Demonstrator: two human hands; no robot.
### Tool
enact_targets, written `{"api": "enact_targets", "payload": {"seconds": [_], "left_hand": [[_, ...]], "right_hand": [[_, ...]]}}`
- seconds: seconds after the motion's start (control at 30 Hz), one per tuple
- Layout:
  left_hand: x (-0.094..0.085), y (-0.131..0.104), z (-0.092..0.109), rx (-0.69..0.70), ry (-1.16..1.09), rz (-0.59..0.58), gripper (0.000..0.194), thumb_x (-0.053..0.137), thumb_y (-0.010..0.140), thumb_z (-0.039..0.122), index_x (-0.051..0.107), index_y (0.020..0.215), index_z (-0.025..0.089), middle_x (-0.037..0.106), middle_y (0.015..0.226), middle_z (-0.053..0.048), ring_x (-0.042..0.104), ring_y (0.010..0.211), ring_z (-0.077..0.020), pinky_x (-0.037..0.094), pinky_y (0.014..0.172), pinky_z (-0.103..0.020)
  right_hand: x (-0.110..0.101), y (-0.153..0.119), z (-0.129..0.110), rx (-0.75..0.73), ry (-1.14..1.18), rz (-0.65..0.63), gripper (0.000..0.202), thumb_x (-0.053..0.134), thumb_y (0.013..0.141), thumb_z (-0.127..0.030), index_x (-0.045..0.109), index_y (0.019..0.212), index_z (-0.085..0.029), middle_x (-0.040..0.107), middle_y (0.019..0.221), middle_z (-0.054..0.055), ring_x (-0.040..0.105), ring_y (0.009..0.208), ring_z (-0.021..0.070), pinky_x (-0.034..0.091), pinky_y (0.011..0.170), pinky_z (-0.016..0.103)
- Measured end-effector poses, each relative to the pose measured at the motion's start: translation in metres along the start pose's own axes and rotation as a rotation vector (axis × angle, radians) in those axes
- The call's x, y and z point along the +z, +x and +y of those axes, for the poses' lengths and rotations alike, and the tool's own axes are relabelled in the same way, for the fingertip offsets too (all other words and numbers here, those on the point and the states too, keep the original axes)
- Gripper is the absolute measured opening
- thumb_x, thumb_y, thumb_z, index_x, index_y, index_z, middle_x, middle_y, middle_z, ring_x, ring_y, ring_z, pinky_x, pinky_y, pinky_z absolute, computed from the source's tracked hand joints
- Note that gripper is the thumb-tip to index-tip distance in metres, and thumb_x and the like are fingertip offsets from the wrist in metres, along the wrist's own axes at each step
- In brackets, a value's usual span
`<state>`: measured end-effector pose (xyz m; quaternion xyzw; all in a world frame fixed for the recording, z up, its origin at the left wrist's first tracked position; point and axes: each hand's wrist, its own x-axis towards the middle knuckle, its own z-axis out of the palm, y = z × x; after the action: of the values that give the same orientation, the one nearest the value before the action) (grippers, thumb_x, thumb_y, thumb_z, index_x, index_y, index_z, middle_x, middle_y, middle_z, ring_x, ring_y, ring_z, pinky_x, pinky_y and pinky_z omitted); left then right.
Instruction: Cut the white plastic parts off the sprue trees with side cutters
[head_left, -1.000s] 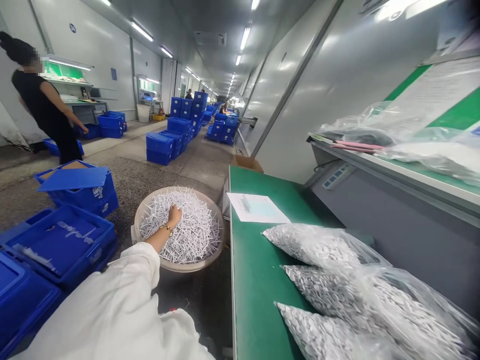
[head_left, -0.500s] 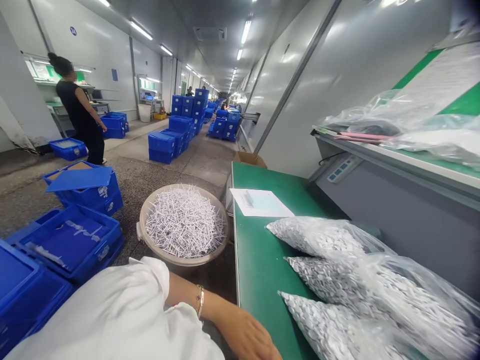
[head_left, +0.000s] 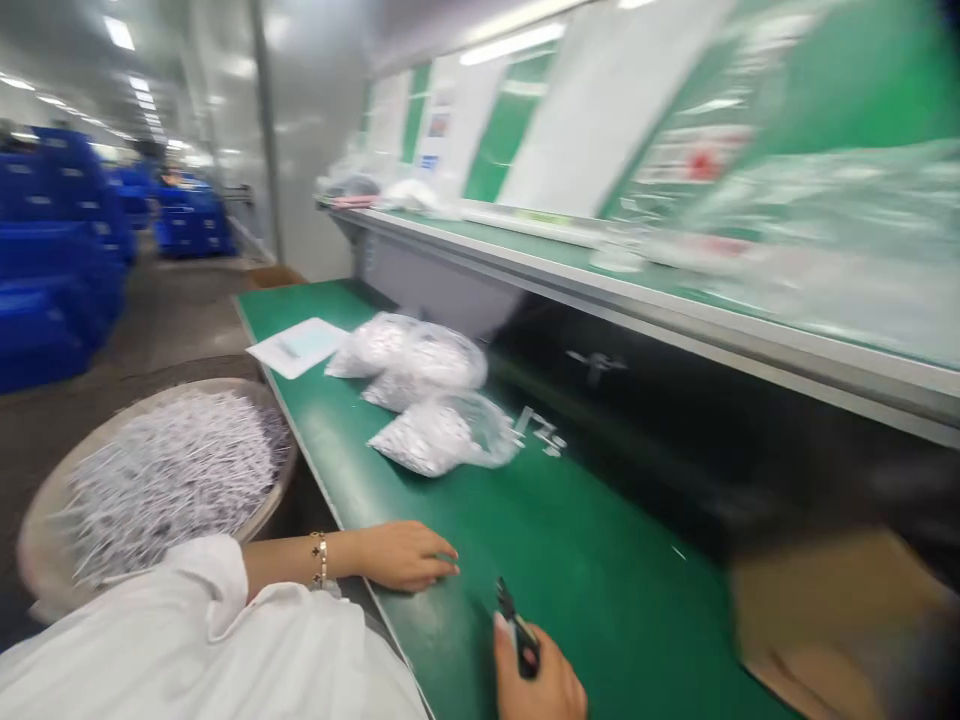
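My left hand (head_left: 409, 556), with a bracelet on its wrist, rests at the near edge of the green table (head_left: 600, 560). Its fingers are stretched out and hold nothing. To the right of it, my right hand (head_left: 536, 675) is wrapped round a small dark hand tool (head_left: 517, 630), like pliers or cutters, its tip pointing away from me. Beyond my hands lie clear bags of small white pieces (head_left: 431, 435), and a white sheet (head_left: 298, 346) is farther back. A few loose white pieces (head_left: 551, 435) are beside the bags.
A round tub (head_left: 34, 540) heaped with thin white sticks stands left of the table. Blue crates (head_left: 45, 330) are stacked at the far left. A shelf (head_left: 675, 300) with plastic bags runs above the table's back. A blurred cardboard box (head_left: 840, 600) is at the right.
The view has swung right, showing more of the table, the shelf and a cardboard box. My right hand with the tool has come into view. My left hand shows higher up, at the table's edge.
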<state>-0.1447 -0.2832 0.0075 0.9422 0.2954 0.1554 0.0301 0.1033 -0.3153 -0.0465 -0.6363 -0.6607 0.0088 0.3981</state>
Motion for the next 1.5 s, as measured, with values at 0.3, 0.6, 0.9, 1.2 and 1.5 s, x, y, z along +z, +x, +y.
{"api": "enact_targets", "payload": {"seconds": [0.3, 0.6, 0.9, 1.2, 1.5], "left_hand": [[0.06, 0.111, -0.039, -0.233, -0.135, 0.15, 0.044, 0.049, 0.087, 0.023, 0.044, 0.13, 0.017, 0.049, 0.127, -0.014, 0.049, 0.118, -0.0267, 0.043, 0.1, -0.044], [0.073, 0.255, -0.128, -0.941, -0.128, 0.589, 0.075, 0.058, 0.081, 0.039, 0.026, 0.139, 0.002, 0.032, 0.142, -0.028, 0.029, 0.136, -0.0376, 0.027, 0.109, -0.052], [0.08, 0.311, -0.17, -0.975, -0.027, 0.657, 0.072, 0.053, 0.081, 0.054, 0.041, 0.135, 0.008, 0.05, 0.134, -0.022, 0.032, 0.133, -0.0373, 0.02, 0.11, -0.053], [0.072, 0.326, -0.168, -0.378, -0.142, 0.22, 0.032, 0.046, 0.083, 0.022, 0.064, 0.109, 0.018, 0.063, 0.111, -0.012, 0.05, 0.115, -0.0285, 0.033, 0.105, -0.045], [0.064, 0.263, -0.082, 0.185, -0.373, -0.037, 0.023, 0.045, 0.088, 0.024, 0.067, 0.096, 0.022, 0.065, 0.111, -0.004, 0.058, 0.105, -0.0176, 0.039, 0.097, -0.031]], "right_hand": [[-0.011, -0.002, -0.022, 0.183, 0.019, 0.233, 0.044, 0.048, 0.086, -0.058, 0.057, 0.093, -0.016, 0.059, 0.081, 0.007, 0.05, 0.073, 0.0191, 0.041, 0.07, 0.031], [-0.008, -0.004, -0.012, 0.263, 0.032, 0.221, 0.034, 0.051, 0.086, -0.052, 0.056, 0.094, -0.02, 0.06, 0.082, 0.003, 0.051, 0.069, 0.0168, 0.04, 0.067, 0.029], [0.003, -0.002, -0.019, 0.329, 0.006, 0.273, 0.04, 0.043, 0.086, -0.061, 0.054, 0.091, -0.022, 0.055, 0.074, 0.003, 0.051, 0.067, 0.0194, 0.037, 0.068, 0.034], [0.004, 0.001, -0.021, 0.368, -0.044, 0.227, 0.041, 0.044, 0.084, -0.063, 0.054, 0.09, -0.024, 0.054, 0.074, 0.003, 0.051, 0.066, 0.0205, 0.036, 0.067, 0.034], [-0.005, 0.003, -0.023, 0.346, -0.008, 0.19, 0.039, 0.045, 0.086, -0.059, 0.054, 0.093, -0.022, 0.056, 0.078, 0.002, 0.052, 0.069, 0.0191, 0.038, 0.069, 0.033]]}}
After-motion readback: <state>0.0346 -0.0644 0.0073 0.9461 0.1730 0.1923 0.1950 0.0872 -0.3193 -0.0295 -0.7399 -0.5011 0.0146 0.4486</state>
